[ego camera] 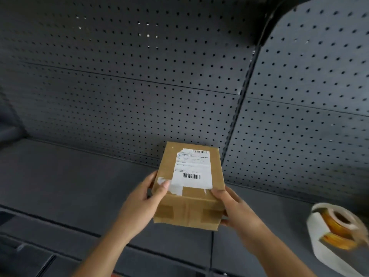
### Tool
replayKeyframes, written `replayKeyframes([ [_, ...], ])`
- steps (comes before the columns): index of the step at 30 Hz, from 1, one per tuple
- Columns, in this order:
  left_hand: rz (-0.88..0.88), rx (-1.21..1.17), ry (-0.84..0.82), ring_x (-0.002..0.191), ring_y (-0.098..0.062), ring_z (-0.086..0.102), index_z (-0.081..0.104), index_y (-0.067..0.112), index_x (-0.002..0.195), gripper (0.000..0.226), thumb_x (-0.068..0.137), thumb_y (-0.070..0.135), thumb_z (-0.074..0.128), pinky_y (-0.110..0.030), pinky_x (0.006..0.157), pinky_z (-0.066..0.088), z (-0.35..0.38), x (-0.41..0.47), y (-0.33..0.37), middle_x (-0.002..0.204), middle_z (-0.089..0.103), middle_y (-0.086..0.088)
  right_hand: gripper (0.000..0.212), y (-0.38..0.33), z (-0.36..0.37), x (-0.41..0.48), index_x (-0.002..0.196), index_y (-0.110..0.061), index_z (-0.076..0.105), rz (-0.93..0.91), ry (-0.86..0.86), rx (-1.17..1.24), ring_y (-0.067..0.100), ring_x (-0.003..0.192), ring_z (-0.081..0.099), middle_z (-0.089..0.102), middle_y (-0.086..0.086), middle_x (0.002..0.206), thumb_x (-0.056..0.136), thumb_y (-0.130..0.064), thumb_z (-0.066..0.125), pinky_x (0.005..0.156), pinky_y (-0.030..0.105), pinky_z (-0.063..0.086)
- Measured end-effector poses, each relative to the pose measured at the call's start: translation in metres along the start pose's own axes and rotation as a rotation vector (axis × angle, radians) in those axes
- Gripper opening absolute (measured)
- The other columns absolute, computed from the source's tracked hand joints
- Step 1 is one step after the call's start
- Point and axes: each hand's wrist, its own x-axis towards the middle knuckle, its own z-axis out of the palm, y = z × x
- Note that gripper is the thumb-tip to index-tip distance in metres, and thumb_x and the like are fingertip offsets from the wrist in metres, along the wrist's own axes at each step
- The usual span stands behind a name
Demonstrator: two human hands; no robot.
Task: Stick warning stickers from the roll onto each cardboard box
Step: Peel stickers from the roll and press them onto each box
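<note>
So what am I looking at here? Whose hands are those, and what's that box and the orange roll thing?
There is no machine here, just a person. The picture comes from a camera worn on their head, so you look down at their own two hands. The left hand and the right hand grip the sides of a cardboard box. On top of it is a white shipping label with barcodes. Behind is a grey pegboard wall full of little holes, and below it a dark shelf. Whether the box rests on the shelf or is lifted, I cannot tell. On the right lies the sticker roll, orange stickers on white backing paper. No orange sticker shows on the box yet.
</note>
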Motion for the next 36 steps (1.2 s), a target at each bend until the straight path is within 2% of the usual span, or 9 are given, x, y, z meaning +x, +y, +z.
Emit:
replayKeyframes([
  [7,0.055,0.039,-0.05,0.111,0.0,0.065,0.043,0.067,0.129,0.058,0.075,0.089,0.043,-0.043,0.094,0.056,0.118,-0.014,0.035,0.119,0.063,0.035,0.045,0.037,-0.113,-0.034,0.125,-0.063,0.053,-0.007,0.125,0.058,0.015,0.116,0.062,0.065,-0.017,0.124,0.081,-0.069,0.058,0.106,0.047,0.049],
  [12,0.065,0.088,-0.048,0.111,0.002,0.063,0.043,0.063,0.132,0.057,0.08,0.086,0.041,-0.042,0.094,0.056,0.183,-0.023,0.053,0.121,0.062,0.036,0.042,0.059,-0.173,-0.046,0.133,-0.061,0.047,0.022,0.097,0.084,0.016,0.12,0.055,0.059,-0.014,0.13,0.091,-0.063,0.054,0.111,0.048,0.043],
  [18,0.028,0.122,-0.045,0.116,-0.001,0.061,0.04,0.059,0.137,0.074,0.071,0.094,0.039,-0.043,0.098,0.054,0.223,-0.029,0.052,0.126,0.061,0.032,0.047,0.073,-0.21,-0.044,0.139,-0.057,0.041,0.026,0.046,0.065,0.015,0.121,0.052,0.056,-0.017,0.13,0.094,-0.063,0.051,0.112,0.048,0.041],
  [25,-0.023,0.207,-0.036,0.124,-0.001,0.057,0.038,0.058,0.139,0.059,0.084,0.075,0.047,-0.04,0.105,0.049,0.234,-0.037,0.049,0.135,0.056,0.031,0.068,0.085,-0.228,-0.053,0.148,-0.044,0.035,-0.047,0.002,-0.055,0.011,0.125,0.053,0.056,-0.019,0.131,0.088,-0.069,0.053,0.11,0.042,0.045],
  [26,-0.01,0.27,0.004,0.13,-0.003,0.052,0.033,0.053,0.145,0.063,0.086,0.072,0.047,-0.039,0.107,0.046,0.235,-0.037,0.05,0.143,0.049,0.029,0.066,0.085,-0.236,-0.057,0.145,-0.042,0.04,-0.106,0.047,-0.083,0.009,0.124,0.054,0.057,-0.018,0.132,0.086,-0.068,0.054,0.108,0.038,0.047],
  [28,0.075,0.401,0.132,0.136,-0.005,0.042,0.028,0.041,0.152,0.068,0.091,0.061,0.05,-0.034,0.103,0.043,0.237,-0.039,0.053,0.148,0.037,0.022,0.039,0.086,-0.258,-0.067,0.128,-0.042,0.057,-0.296,0.269,-0.189,0.001,0.112,0.059,0.061,-0.021,0.122,0.09,-0.054,0.06,0.096,0.029,0.052],
  [30,0.238,0.43,0.232,0.129,0.001,0.04,0.036,0.036,0.149,0.061,0.093,0.049,0.055,-0.027,0.096,0.041,0.242,-0.041,0.059,0.14,0.039,0.024,0.024,0.091,-0.289,-0.076,0.117,-0.039,0.061,-0.412,0.559,-0.394,0.003,0.106,0.059,0.058,-0.019,0.116,0.093,-0.038,0.063,0.088,0.034,0.055],
  [33,0.445,0.398,0.224,0.128,0.006,0.042,0.049,0.035,0.136,0.043,0.096,0.043,0.059,-0.012,0.095,0.036,0.257,-0.046,0.072,0.134,0.046,0.026,0.047,0.109,-0.332,-0.081,0.134,-0.033,0.052,-0.16,0.619,-0.621,0.02,0.121,0.053,0.051,-0.004,0.133,0.091,-0.042,0.067,0.095,0.042,0.052],
  [36,0.611,0.376,0.111,0.127,0.003,0.048,0.06,0.031,0.124,0.03,0.095,0.038,0.056,-0.005,0.101,0.032,0.279,-0.05,0.087,0.127,0.053,0.027,0.054,0.133,-0.349,-0.079,0.134,-0.022,0.054,0.09,0.449,-0.475,0.016,0.102,0.063,0.064,-0.001,0.118,0.087,-0.039,0.074,0.083,0.033,0.051],
])
